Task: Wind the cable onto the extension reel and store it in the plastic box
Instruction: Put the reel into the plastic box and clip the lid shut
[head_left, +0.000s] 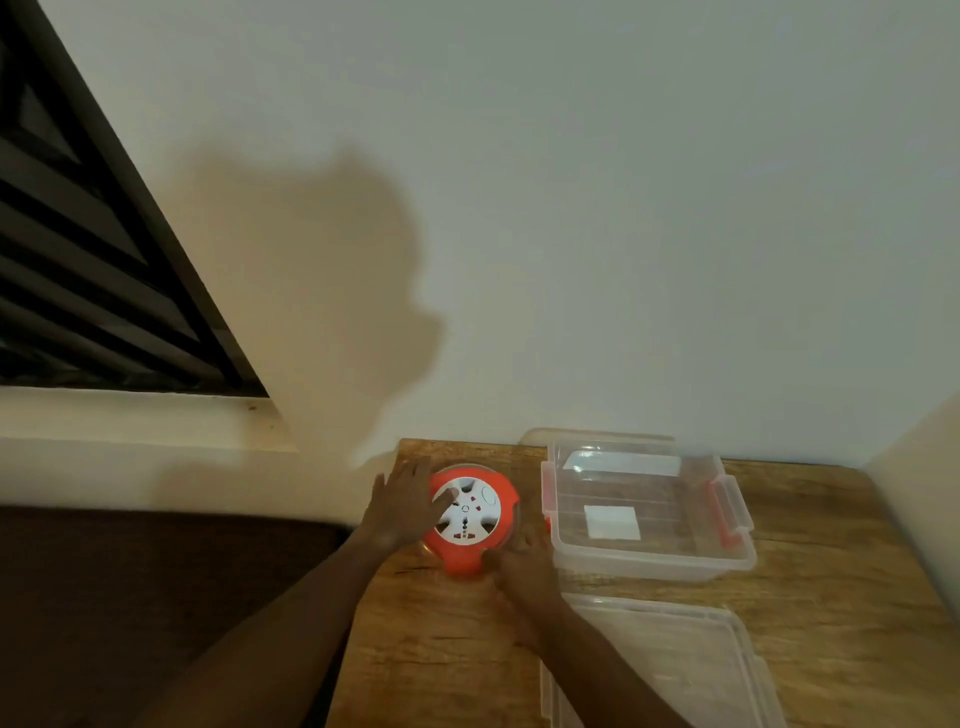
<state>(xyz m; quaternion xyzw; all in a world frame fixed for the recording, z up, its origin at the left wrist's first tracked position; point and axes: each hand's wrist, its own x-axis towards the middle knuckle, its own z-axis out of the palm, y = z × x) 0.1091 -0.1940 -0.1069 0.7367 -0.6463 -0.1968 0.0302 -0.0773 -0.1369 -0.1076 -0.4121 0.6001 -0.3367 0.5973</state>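
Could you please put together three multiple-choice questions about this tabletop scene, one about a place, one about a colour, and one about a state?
1. Where does the extension reel lie relative to the plastic box?
A. Inside it
B. On the table to its left
C. On top of its lid

2. What colour is the reel's outer body?
A. Orange-red
B. Blue
C. Black

3. What state is the plastic box in?
A. Shut with the lid clipped on
B. Tipped on its side
C. Open, with no lid on it

Answers:
1. B, since the reel rests on the wooden table beside the box's left wall, with the left hand and right hand on it.
2. A, as an orange-red rim surrounds the white socket face.
3. C, because its inside is in plain view, and a clear lid lies on the table nearer the camera.
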